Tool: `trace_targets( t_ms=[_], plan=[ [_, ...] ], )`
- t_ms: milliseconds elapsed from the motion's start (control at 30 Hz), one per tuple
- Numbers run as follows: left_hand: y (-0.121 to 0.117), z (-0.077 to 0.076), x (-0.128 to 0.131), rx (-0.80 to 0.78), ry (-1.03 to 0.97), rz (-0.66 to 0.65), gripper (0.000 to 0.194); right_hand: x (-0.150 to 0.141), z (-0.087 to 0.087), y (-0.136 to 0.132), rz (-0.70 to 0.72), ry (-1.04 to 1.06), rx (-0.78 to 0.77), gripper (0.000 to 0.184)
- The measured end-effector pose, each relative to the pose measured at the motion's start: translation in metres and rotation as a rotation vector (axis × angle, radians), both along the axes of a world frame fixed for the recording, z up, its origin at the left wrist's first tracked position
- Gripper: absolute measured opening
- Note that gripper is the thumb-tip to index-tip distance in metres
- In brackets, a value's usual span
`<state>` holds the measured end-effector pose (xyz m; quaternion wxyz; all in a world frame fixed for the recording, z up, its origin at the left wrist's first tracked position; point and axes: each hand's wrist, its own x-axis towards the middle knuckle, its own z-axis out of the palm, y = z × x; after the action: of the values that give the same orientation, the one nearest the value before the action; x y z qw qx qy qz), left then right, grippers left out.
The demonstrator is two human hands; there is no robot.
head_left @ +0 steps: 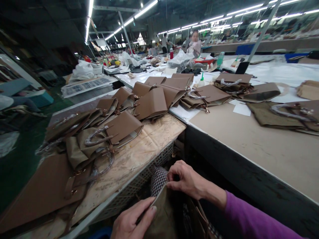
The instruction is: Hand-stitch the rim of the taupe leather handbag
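Note:
Low in front of me is an olive-brown handbag (163, 212), its edge stretched between my two hands. My left hand (134, 217) pinches that edge with thumb and fingers at the lower middle. Farther along the same edge, my right hand (185, 181) is closed in a pinch, thumb against forefinger. Behind the edge shows black-and-white checked cloth (158, 181). The lower part of the bag is dark and partly cut off by the frame.
Brown handbags with wrapped handles (152, 103) lie heaped on the worn work table (159, 132) at left. A beige-topped table (249, 146) stands at right, with more bags (281, 114). A perforated crate (139, 186) sits below the left table's edge. A person (195, 44) is farther back.

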<state>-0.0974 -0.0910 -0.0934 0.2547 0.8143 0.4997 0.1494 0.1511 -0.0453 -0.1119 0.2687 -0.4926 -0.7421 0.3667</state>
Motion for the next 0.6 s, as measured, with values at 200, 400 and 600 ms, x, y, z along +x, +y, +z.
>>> trace_targets(
  t_ms=[200, 400, 600],
  plan=[
    [-0.004, 0.010, 0.025, 0.138, 0.345, 0.000, 0.033, -0.010, 0.012, -0.008, -0.038, -0.046, -0.003, 0.018],
    [0.009, 0.019, 0.065, -0.016, 0.233, 0.093, 0.019, -0.011, 0.019, -0.016, -0.034, -0.094, 0.019, 0.017],
    [0.019, 0.018, 0.056, -0.097, 0.063, 0.069, 0.028, 0.012, 0.022, -0.006, 0.184, -0.070, 0.049, 0.010]
  ],
)
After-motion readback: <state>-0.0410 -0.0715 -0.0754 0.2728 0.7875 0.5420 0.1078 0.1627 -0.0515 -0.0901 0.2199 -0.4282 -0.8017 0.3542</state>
